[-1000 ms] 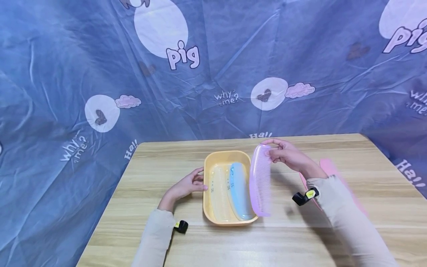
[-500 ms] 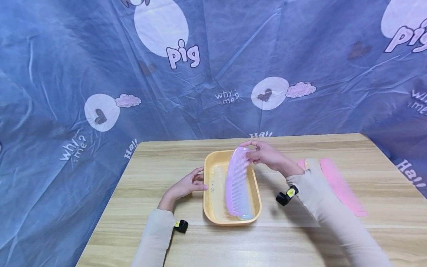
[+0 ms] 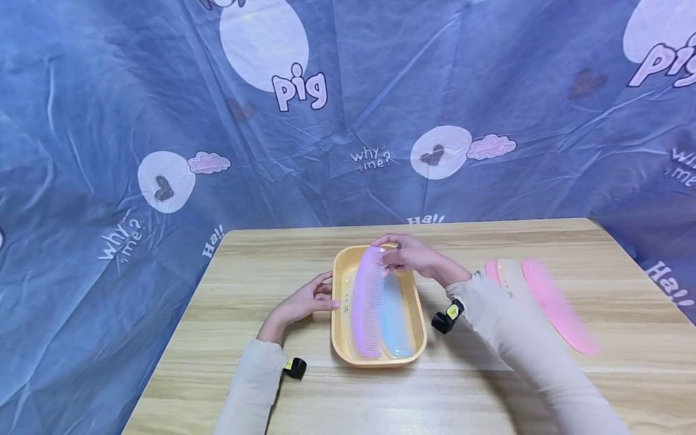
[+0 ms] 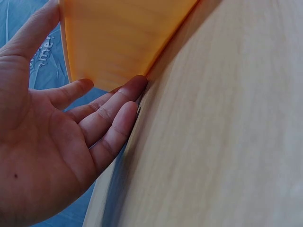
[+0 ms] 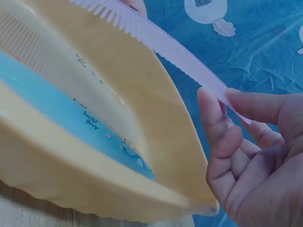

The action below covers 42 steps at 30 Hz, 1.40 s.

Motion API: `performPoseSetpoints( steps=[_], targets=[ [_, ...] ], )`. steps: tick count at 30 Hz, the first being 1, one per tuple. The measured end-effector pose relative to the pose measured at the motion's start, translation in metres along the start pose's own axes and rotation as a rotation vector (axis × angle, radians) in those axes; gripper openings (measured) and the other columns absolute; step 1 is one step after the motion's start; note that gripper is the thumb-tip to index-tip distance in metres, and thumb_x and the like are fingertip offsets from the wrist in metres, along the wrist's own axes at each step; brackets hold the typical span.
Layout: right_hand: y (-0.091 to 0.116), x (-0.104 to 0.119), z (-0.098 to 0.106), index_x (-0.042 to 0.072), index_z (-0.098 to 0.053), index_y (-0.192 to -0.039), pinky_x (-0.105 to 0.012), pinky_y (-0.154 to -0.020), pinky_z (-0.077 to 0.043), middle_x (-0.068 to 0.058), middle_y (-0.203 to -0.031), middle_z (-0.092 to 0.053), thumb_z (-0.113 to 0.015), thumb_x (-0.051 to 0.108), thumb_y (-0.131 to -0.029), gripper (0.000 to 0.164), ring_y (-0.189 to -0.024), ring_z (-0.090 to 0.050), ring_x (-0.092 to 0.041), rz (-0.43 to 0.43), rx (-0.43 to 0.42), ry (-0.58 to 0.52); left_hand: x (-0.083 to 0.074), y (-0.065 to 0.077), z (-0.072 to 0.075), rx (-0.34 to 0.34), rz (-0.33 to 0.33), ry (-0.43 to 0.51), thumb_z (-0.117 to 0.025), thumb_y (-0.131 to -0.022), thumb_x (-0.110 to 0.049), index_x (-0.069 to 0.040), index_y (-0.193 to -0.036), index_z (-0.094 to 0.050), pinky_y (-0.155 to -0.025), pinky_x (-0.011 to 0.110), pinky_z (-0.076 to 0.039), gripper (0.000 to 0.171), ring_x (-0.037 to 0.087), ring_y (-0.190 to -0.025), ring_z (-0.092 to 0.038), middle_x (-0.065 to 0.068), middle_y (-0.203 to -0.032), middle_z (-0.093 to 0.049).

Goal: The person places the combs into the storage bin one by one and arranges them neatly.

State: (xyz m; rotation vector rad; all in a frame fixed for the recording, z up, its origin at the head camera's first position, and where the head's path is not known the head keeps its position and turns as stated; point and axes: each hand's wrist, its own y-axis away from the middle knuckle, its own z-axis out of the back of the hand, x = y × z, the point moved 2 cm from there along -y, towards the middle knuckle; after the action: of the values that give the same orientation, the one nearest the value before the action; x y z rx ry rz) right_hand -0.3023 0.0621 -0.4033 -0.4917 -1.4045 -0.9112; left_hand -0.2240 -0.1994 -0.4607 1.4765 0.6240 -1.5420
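Note:
In the head view my right hand (image 3: pixel 410 257) pinches a purple comb (image 3: pixel 363 308) by its far end, between thumb and fingers. The comb hangs over a yellow plastic basin (image 3: pixel 421 314), tilted above its rim in the right wrist view. Inside the basin lie a blue comb (image 5: pixel 57 99) and a pale cream comb (image 5: pixel 102 92), partly hidden by the purple one from above. My left hand (image 3: pixel 307 302) rests at the basin's left side. Its thumb is at the rim and its loosely extended fingertips (image 4: pixel 137 82) touch the outer wall.
On the wooden table (image 3: pixel 228 338) to the right lie a pink comb (image 3: pixel 554 305), a cream comb (image 3: pixel 509 278) and another pink piece (image 3: pixel 491 270), partly under my right sleeve. A blue printed cloth (image 3: pixel 348 121) hangs behind the table.
My right hand has carried the purple comb leftward from the basin's right rim, across the blue comb, to above the cream one. The left hand has stayed at the basin's side.

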Motion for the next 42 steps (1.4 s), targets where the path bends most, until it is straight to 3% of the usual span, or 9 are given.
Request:
performPoseSetpoints(
  steps=[11,17,26,37,42],
  targets=[
    [-0.012,-0.001,-0.014,-0.001,-0.048,-0.133,-0.018,-0.048,-0.035,-0.001,-0.074,-0.069,-0.06,0.0,-0.088,0.047,-0.06,-0.065,-0.012,-0.053,0.067,-0.001,0.002,-0.001,0.001,0.014,-0.004,0.018,-0.074,-0.085,-0.022,-0.008,-0.154,-0.017,-0.106,0.041,-0.045,0.09,0.032,-0.12,-0.058,0.026,-0.143,-0.044],
    [-0.021,-0.001,-0.022,-0.002,-0.047,-0.133,-0.017,-0.048,-0.034,-0.001,-0.065,-0.066,-0.058,-0.001,-0.09,0.045,-0.059,-0.066,-0.011,-0.086,0.107,0.007,0.003,0.0,0.002,0.015,0.001,0.017,-0.075,-0.085,-0.024,-0.008,-0.154,-0.016,-0.107,0.042,-0.044,0.092,0.033,-0.121,-0.057,0.027,-0.143,-0.044],
    [-0.031,-0.007,-0.027,0.002,-0.047,-0.133,-0.019,-0.05,-0.037,-0.003,-0.067,-0.063,-0.06,-0.006,-0.085,0.05,-0.059,-0.061,-0.011,-0.172,0.104,0.049,0.002,-0.001,0.001,0.01,-0.004,0.005,-0.074,-0.085,-0.023,-0.009,-0.154,-0.016,-0.107,0.044,-0.043,0.091,0.033,-0.121,-0.056,0.027,-0.144,-0.043],
    [-0.039,-0.013,-0.032,0.003,-0.051,-0.133,-0.018,-0.047,-0.034,-0.001,-0.061,-0.063,-0.059,-0.003,-0.086,0.048,-0.052,-0.054,-0.009,-0.179,0.08,0.169,0.002,-0.002,0.002,0.001,0.006,0.015,-0.076,-0.084,-0.025,-0.008,-0.154,-0.015,-0.11,0.045,-0.041,0.095,0.032,-0.122,-0.055,0.027,-0.145,-0.041],
    [-0.04,-0.013,-0.035,0.002,-0.054,-0.13,-0.019,-0.047,-0.037,-0.002,-0.058,-0.064,-0.061,-0.004,-0.085,0.045,-0.051,-0.059,-0.009,-0.191,0.065,0.224,0.002,-0.002,0.002,0.016,-0.001,0.024,-0.075,-0.085,-0.025,-0.006,-0.154,-0.013,-0.109,0.044,-0.041,0.095,0.033,-0.122,-0.055,0.029,-0.145,-0.04]
  ],
)
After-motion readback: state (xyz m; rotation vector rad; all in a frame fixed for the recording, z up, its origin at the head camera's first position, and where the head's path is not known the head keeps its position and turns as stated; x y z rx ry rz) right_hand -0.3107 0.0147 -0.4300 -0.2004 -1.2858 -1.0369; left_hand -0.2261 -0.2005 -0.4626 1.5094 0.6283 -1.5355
